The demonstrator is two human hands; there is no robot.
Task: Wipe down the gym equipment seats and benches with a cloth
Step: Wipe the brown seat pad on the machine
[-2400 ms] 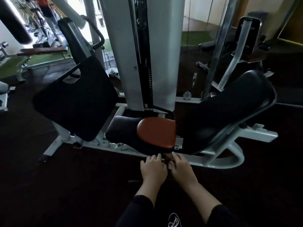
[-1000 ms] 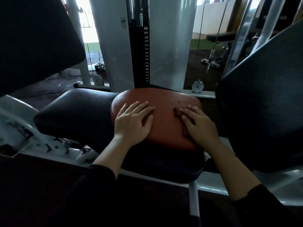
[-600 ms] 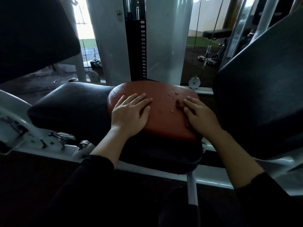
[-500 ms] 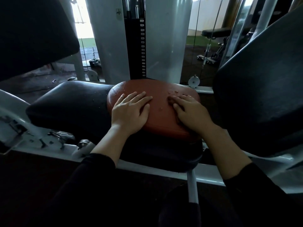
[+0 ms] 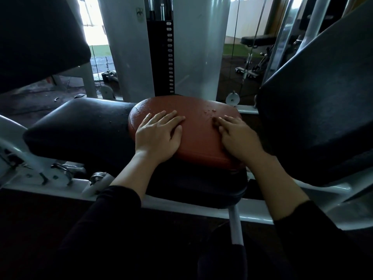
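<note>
Left hand (image 5: 158, 136) is lying flat, fingers straight, on the red-brown seat pad (image 5: 198, 129). Right hand (image 5: 238, 138) is pressing flat near the pad's right edge; cloth not discernible beneath it. Hands apart, bare pad between them. Droplets (image 5: 210, 112) are sitting toward the far edge. Black backrest (image 5: 323, 110) is crowding the right side.

weight stack (image 5: 169, 57) behind, centre | pulley (image 5: 232, 99) right | distant bench (image 5: 258, 39) on green floor (image 5: 232, 49)

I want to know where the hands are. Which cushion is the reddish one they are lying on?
The middle seat pad. It alone is reddish-brown; the pads beside it are black. Left hand and right hand lie on it.
</note>
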